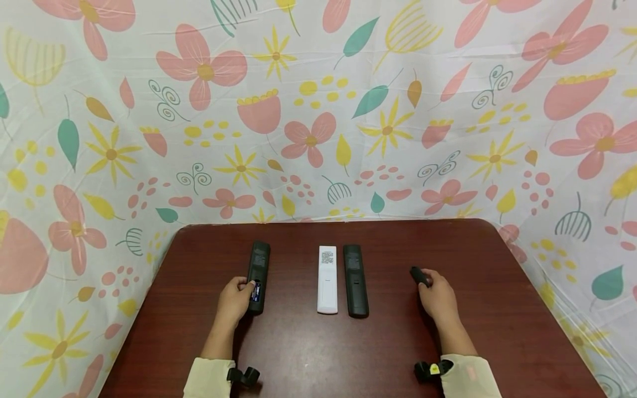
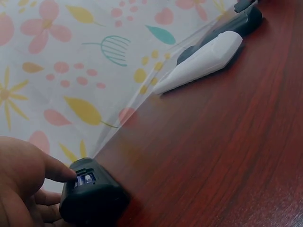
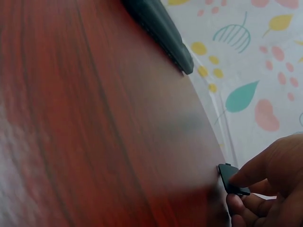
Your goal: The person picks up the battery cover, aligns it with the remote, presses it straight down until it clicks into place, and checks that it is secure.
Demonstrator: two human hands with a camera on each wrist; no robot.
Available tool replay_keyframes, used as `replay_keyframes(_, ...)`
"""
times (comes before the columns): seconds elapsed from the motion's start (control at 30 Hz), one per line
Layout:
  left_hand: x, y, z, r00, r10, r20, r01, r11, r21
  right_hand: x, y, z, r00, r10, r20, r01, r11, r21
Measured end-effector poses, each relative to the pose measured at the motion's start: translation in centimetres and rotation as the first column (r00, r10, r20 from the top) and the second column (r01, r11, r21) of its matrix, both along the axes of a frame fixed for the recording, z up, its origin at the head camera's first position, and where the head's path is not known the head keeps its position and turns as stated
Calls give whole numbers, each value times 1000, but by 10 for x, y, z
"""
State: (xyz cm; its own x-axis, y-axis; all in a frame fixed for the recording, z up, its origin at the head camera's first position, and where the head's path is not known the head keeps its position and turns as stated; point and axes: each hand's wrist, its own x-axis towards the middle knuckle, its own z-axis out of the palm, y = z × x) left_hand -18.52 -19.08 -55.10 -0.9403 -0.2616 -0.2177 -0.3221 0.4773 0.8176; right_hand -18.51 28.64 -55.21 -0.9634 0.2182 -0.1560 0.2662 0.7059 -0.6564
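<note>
On the left of the table lies a black remote control [image 1: 259, 258], back side up, its battery compartment uncovered. My left hand [image 1: 235, 301] grips its left side, thumb at the compartment where blue batteries [image 1: 256, 291] show. In the left wrist view the thumb tip meets the edge of that opening, and the other fingers [image 2: 47, 212] lie along the side. Over the right part of the table my right hand [image 1: 440, 298] pinches a small black battery cover [image 1: 417, 274] between thumb and fingers. The right wrist view shows the cover [image 3: 228, 176] as a thin plate with a small tab.
Between the hands, a white remote control [image 1: 327, 282] and a second black remote control [image 1: 355, 282] lie side by side, backs up. A flower-print cloth [image 1: 308, 182] hangs behind the brown table [image 1: 298, 354] and along its sides. Each wrist bears a strapped black camera [image 1: 244, 377].
</note>
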Motion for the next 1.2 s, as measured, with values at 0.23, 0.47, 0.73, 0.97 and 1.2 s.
replay_keyframes(0.23, 0, 0, 0, 1000, 12, -5, -12, 999, 36, 1, -10, 2, 1000, -3, -26, 2, 1000, -30)
replay_keyframes(0.47, 1, 3, 1, 1000, 26, -1, -26, 994, 107, 0, -16, 3, 999, -16, -36, 13, 998, -64)
replay_keyframes(0.73, 2, 10, 3, 1000, 10, -14, -7, 980, 201, -3, -21, 5, 997, 7, -77, -15, 994, -108)
replay_keyframes(0.97, 1, 19, 6, 999, -17, -40, 27, 956, 292, -4, -28, 8, 988, 40, -148, -59, 990, -129)
replay_keyframes(1.2, 2, 31, 13, 998, -40, -57, 58, 924, 377, -4, -33, 10, 978, 75, -193, -104, 984, -142)
